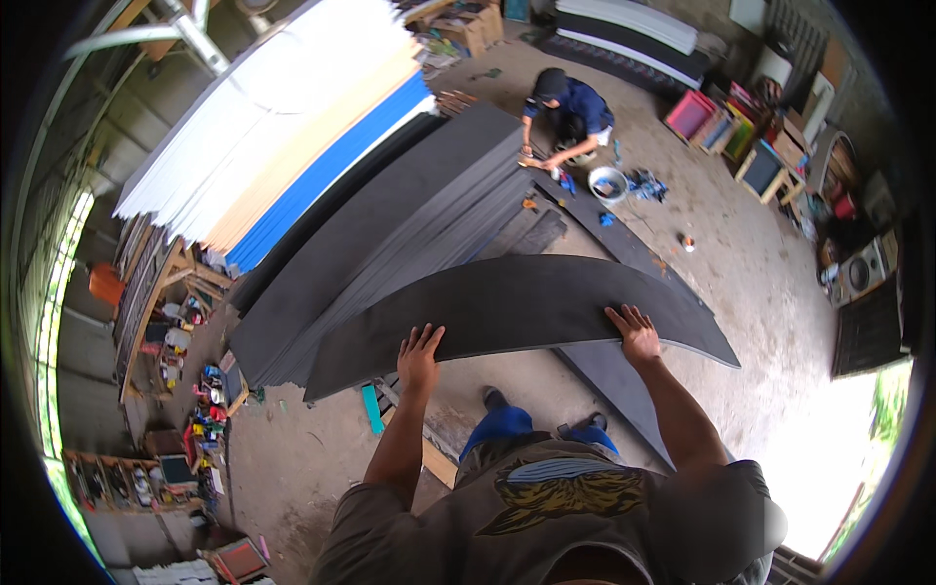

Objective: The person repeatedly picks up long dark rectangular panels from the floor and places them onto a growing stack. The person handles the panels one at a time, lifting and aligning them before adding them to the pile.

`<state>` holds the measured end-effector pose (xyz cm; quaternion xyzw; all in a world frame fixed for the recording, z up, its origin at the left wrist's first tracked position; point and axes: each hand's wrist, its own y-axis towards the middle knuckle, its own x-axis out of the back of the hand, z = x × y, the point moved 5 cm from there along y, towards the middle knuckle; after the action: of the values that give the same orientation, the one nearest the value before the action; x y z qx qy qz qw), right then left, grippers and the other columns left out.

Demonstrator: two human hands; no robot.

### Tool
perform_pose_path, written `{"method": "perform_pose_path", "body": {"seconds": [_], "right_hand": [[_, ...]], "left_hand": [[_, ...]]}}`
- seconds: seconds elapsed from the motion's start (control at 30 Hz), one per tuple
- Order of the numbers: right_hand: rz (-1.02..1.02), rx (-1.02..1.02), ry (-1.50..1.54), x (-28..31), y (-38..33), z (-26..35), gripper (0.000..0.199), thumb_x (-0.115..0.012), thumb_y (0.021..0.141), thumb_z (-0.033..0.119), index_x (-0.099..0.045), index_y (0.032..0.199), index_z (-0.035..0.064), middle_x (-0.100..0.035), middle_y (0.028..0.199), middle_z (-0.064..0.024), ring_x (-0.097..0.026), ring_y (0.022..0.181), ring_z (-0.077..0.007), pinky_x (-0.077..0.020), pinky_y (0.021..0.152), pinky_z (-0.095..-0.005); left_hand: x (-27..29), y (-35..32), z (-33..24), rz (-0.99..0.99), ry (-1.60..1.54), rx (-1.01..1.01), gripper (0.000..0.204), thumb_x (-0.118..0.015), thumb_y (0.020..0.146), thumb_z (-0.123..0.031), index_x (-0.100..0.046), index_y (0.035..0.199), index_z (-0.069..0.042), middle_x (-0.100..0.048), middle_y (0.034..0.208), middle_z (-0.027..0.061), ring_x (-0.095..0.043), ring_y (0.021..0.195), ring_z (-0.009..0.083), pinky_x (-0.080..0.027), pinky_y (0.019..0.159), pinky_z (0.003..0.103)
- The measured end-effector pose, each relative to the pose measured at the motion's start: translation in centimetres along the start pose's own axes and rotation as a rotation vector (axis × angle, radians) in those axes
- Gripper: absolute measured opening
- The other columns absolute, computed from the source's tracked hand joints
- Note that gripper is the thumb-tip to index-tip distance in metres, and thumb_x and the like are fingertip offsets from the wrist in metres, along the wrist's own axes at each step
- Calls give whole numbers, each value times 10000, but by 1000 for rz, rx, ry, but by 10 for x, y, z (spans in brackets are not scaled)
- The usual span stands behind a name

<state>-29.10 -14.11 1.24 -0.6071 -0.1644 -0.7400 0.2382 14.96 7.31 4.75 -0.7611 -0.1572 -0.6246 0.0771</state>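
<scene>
A long matte black sheet [507,300], probably foam or board, stretches across in front of me; its far edge looks curved in this wide picture. My left hand [419,359] lies on its near edge, left of the middle, with fingers spread on top. Farther right, my right hand [636,333] rests on the same edge, its fingers also apart and flat. Whether any fingers reach underneath is hidden. Below the sheet, a dark board [612,398] runs crosswise. The sheet's left end overlaps the tall stack of black sheets [390,210].
Beyond the stack a person [575,112] crouches, hands at its far corner. Near them are a round basin [607,185] and blue cloths [645,185]. White, tan and blue sheets [331,122] are piled at far left. A wooden rack [146,322] stands left; a doorway opens lower right.
</scene>
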Motion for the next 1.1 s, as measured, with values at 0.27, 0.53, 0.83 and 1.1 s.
{"method": "perform_pose_path", "body": {"seconds": [0.27,0.53,0.83,1.1], "right_hand": [[53,270,-137,30,146,171,783,-490,961,5,-313,1614,399,-383,1650,-104,-349,1535,-298,-325,1241,-513],[26,513,-294,62,268,292,747,-499,984,60,-285,1626,375,-377,1656,-99,-360,1531,-290,-358,1220,-495],[-373,851,-338,97,419,395,693,-514,958,48,-387,1597,285,-550,1515,-144,-508,1424,-328,-362,1218,-476],[-358,927,-189,-16,540,448,545,-527,972,116,-527,1499,260,-595,1445,-148,-569,1350,-350,-435,1153,-474]], "left_hand": [[58,-29,146,-173,14,215,786,-727,779,23,-562,1482,-287,-560,1532,54,-483,1441,332,-399,1173,510],[125,-26,217,-350,90,340,769,-631,749,72,-604,1442,-259,-611,1470,111,-542,1393,343,-433,1143,511],[180,50,301,-448,347,374,755,-661,792,18,-566,1474,-292,-598,1483,60,-548,1380,309,-414,1155,518],[94,127,407,-258,331,423,821,-684,778,13,-505,1520,-291,-523,1558,67,-468,1454,297,-372,1195,507]]}}
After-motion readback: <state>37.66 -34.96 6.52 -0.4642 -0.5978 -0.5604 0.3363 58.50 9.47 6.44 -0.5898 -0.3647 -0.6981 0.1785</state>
